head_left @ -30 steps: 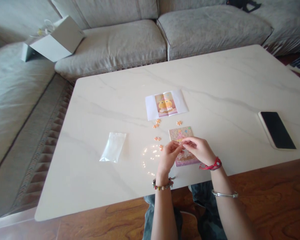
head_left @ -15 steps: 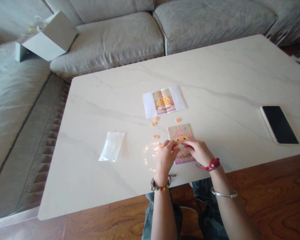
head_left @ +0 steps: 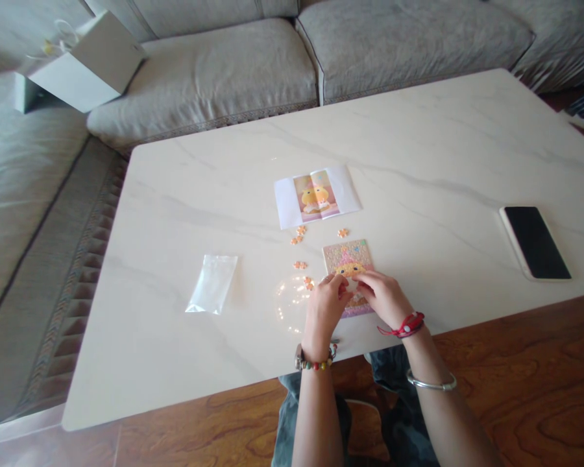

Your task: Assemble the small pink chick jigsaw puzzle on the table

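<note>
A small pink jigsaw puzzle [head_left: 348, 258] with a yellow duck picture lies on the white marble table [head_left: 418, 162], partly covered by my hands. My left hand [head_left: 324, 309] and my right hand [head_left: 384, 297] rest on its lower half, fingertips pinched together where they meet. What they pinch is too small to make out. Several loose orange puzzle pieces [head_left: 300, 264] lie just left of and above the puzzle. A folded reference picture [head_left: 316, 195] of the same duck lies beyond them.
A clear plastic bag [head_left: 213, 292] lies to the left. A black phone [head_left: 534, 242] rests near the table's right front edge. A grey sofa [head_left: 253, 58] wraps around the far and left sides, with a white box [head_left: 85, 61] on it. Wooden floor shows below.
Both hands have lowered from just above the puzzle onto its lower half and stay pinched together. The view has shifted slightly.
</note>
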Tool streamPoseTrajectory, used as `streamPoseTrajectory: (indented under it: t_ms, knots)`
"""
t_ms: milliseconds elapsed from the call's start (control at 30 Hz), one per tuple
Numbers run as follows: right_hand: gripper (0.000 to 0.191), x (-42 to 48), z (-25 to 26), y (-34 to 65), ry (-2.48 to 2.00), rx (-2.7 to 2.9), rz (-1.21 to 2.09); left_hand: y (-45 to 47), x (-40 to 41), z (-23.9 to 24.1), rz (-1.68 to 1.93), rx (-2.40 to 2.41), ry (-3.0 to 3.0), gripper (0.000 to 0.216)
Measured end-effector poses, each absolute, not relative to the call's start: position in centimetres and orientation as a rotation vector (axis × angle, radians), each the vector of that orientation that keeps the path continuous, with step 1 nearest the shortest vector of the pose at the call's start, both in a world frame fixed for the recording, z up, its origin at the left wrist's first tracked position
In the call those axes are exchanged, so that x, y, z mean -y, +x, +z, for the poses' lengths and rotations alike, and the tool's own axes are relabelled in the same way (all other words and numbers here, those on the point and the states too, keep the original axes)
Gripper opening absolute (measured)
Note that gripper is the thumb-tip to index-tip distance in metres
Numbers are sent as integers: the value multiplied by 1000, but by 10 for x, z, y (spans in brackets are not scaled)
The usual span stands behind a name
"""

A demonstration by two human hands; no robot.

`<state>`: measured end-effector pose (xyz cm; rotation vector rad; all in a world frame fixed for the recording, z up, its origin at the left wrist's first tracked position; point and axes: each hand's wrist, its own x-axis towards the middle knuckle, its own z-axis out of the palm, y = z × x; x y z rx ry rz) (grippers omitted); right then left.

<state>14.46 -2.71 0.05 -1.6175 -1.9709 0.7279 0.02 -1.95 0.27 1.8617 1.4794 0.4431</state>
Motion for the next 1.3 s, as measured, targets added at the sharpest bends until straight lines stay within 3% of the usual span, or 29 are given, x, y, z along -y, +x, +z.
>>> streamPoseTrajectory:
  t_ms: [367, 867, 1100, 1300]
  knots:
    - [14, 27, -3, 149, -1588, 1978, 840, 0, 18, 1, 437, -1482, 1827, 9]
    - [17, 25, -7, 148, -1585, 1955, 879, 6, 20, 5, 384, -1562, 1784, 6]
    - [10, 23, 3, 159, -1582, 1727, 777, -1, 18, 12, 540, -1497, 1740, 3]
    - [10, 25, 12, 167, -1639, 1575, 637, -39, 15, 8, 669, -1887, 1608, 11]
